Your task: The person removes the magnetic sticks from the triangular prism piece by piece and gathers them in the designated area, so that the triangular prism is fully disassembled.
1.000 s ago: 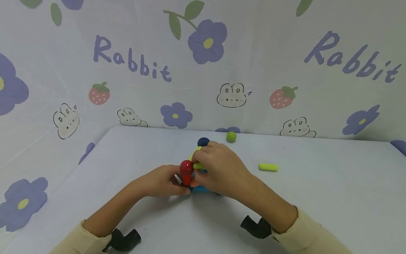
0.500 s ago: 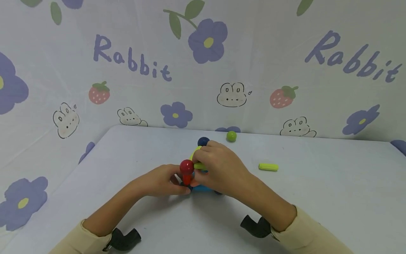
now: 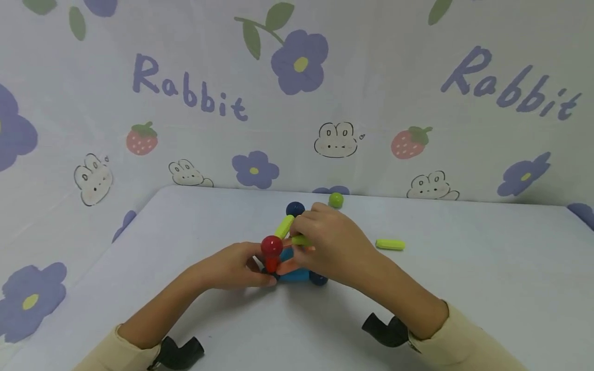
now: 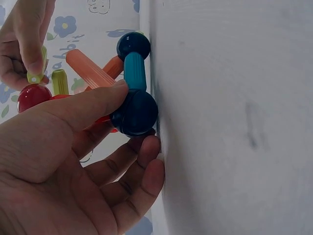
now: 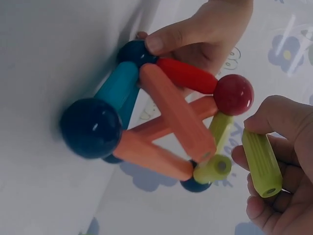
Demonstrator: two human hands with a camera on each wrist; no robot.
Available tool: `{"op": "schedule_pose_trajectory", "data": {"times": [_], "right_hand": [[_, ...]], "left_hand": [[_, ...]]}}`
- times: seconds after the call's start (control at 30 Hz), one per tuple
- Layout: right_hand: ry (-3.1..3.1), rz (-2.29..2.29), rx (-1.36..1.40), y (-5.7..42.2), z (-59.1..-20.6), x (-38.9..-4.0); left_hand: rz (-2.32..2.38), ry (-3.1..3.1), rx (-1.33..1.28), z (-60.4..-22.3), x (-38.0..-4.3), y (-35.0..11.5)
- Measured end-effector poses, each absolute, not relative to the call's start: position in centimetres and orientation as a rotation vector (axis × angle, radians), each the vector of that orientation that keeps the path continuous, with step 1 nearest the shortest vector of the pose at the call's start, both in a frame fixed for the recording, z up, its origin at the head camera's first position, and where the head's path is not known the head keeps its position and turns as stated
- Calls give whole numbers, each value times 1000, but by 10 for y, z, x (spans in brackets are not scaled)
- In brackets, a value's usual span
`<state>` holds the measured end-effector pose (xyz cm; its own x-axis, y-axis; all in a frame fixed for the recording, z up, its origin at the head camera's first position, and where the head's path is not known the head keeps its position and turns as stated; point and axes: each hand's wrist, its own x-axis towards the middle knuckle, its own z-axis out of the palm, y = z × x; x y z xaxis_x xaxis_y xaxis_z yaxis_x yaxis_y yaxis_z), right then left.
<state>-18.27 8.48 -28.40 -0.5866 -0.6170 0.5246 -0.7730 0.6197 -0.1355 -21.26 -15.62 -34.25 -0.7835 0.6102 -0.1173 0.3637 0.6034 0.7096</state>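
A frame of magnetic sticks and balls stands on the white table. My left hand (image 3: 232, 265) grips the navy ball (image 4: 135, 112) at its near left corner, thumb on top. Above that corner, a red stick (image 5: 188, 74) carries a red ball (image 3: 271, 246). Blue (image 3: 294, 275), orange (image 5: 178, 112) and yellow-green sticks (image 3: 284, 226) join other navy balls (image 3: 318, 279). My right hand (image 3: 331, 245) pinches a loose yellow-green stick (image 5: 261, 161) between thumb and fingers, apart from the red ball in the right wrist view. Its fingers hide part of the frame in the head view.
A green ball (image 3: 336, 200) rests near the table's back edge. To the right lies another yellow-green stick (image 3: 390, 245). Black curved wrist mounts (image 3: 182, 353) hang under both sleeves. A printed rabbit cloth (image 3: 362, 77) stands behind the table.
My right hand has drawn slightly to the right, taking the pinched yellow-green stick away from the red ball. The left hand keeps its grip. The head view has shifted a little.
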Motion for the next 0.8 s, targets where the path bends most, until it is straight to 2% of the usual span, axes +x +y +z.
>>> {"op": "schedule_pose_trajectory", "data": {"times": [0.8], "right_hand": [[-2601, 497, 914, 156, -299, -186]], "left_hand": [[976, 2497, 762, -342, -212, -155]]}}
